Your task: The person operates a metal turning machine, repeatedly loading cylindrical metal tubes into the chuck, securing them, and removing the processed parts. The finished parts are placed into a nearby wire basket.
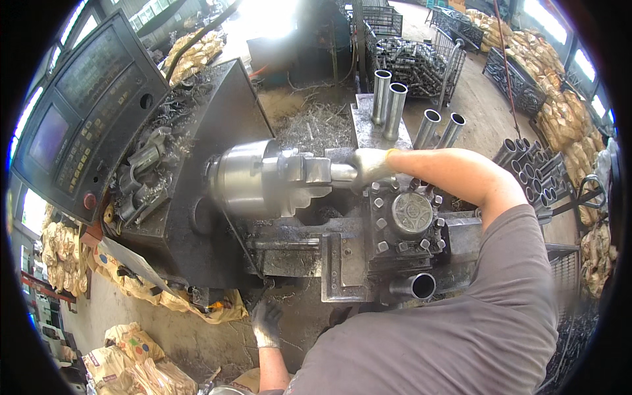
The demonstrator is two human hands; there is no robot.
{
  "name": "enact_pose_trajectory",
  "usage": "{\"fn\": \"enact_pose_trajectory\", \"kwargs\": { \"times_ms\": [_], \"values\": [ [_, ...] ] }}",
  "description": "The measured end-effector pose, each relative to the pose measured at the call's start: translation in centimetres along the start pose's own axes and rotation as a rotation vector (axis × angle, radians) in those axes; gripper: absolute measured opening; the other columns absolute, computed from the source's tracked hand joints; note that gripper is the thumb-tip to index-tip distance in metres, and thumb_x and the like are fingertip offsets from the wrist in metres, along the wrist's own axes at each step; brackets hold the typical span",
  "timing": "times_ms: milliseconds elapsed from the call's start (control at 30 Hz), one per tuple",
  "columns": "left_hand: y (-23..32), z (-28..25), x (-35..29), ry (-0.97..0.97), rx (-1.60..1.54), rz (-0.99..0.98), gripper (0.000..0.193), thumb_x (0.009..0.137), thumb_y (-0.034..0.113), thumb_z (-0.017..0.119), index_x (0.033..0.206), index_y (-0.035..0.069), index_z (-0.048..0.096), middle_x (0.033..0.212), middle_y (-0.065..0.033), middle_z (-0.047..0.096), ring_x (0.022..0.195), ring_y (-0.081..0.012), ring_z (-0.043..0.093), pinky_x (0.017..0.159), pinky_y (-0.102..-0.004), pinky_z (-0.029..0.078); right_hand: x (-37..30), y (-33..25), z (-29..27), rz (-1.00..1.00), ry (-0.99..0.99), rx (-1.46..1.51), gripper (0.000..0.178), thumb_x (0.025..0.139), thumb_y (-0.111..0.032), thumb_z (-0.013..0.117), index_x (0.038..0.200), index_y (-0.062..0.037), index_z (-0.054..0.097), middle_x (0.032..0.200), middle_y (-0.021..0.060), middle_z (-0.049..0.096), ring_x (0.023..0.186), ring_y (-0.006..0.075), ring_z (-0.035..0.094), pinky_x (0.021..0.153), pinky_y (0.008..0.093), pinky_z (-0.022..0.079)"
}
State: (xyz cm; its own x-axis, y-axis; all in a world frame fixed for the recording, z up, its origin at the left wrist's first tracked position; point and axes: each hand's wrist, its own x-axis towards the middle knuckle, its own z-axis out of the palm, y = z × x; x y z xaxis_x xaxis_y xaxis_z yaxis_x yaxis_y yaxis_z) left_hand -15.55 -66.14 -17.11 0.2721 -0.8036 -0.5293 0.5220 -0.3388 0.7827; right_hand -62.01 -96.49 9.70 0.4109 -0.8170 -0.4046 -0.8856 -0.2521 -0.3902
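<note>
My right hand, in a pale work glove, is closed round the outer end of a shiny metal tube. The tube's other end sits between the jaws of a lathe chuck. Just beside that hand stands the square tool post, ringed with bolts. Low in front of the machine is my left hand, in a greyish glove, close to the lower end of a thin dark rod. Its fingers are dark and blurred, so their grip cannot be made out.
A control panel leans at the left. Upright metal tubes stand behind the tool post, and another tube lies nearer me. Metal shavings cover the bed's far side. Stacked tubes are at the right; paper sacks lie lower left.
</note>
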Motion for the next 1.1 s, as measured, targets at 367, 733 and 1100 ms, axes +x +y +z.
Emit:
{"fn": "enact_pose_trajectory", "kwargs": {
  "times_ms": [367, 733, 1100],
  "values": [
    [5.8, -3.1, 1.2, 0.343, -0.071, 0.269, 0.033, 0.106, 0.042, 0.065, 0.119, 0.012, 0.067, 0.099, -0.0025, 0.070, 0.091, -0.0219, 0.066, 0.087, -0.0435, 0.053, 3.2, 2.8, -1.2, 0.152, -0.354, -0.075, 0.073, 0.077, -0.057, 0.092, 0.115, 0.0040, 0.077, 0.109, 0.0193, 0.080, 0.093, 0.0310, 0.078, 0.083, 0.0405, 0.065],
    [13.2, -7.7, 2.0, 0.212, -0.543, -0.035, 0.044, 0.109, 0.051, 0.055, 0.079, 0.021, 0.050, 0.060, 0.0065, 0.036, 0.051, -0.0132, 0.029, 0.053, -0.0317, 0.031, 2.4, -2.3, -0.2, 0.117, -0.085, 0.346, 0.088, 0.079, -0.038, 0.089, 0.146, 0.0079, 0.057, 0.098, 0.0137, 0.079, 0.084, 0.0197, 0.077, 0.074, 0.0322, 0.063],
    [12.2, -9.4, 4.1, 0.420, 0.075, 0.166, 0.040, 0.106, 0.049, 0.068, 0.114, 0.010, 0.064, 0.080, -0.0021, 0.062, 0.067, -0.0165, 0.059, 0.062, -0.0370, 0.051, -5.4, -3.2, -1.6, 0.110, 0.306, 0.071, 0.082, 0.087, -0.037, 0.081, 0.154, 0.0010, 0.055, 0.129, 0.0213, 0.076, 0.117, 0.0353, 0.074, 0.106, 0.0414, 0.057]
  ]
}}
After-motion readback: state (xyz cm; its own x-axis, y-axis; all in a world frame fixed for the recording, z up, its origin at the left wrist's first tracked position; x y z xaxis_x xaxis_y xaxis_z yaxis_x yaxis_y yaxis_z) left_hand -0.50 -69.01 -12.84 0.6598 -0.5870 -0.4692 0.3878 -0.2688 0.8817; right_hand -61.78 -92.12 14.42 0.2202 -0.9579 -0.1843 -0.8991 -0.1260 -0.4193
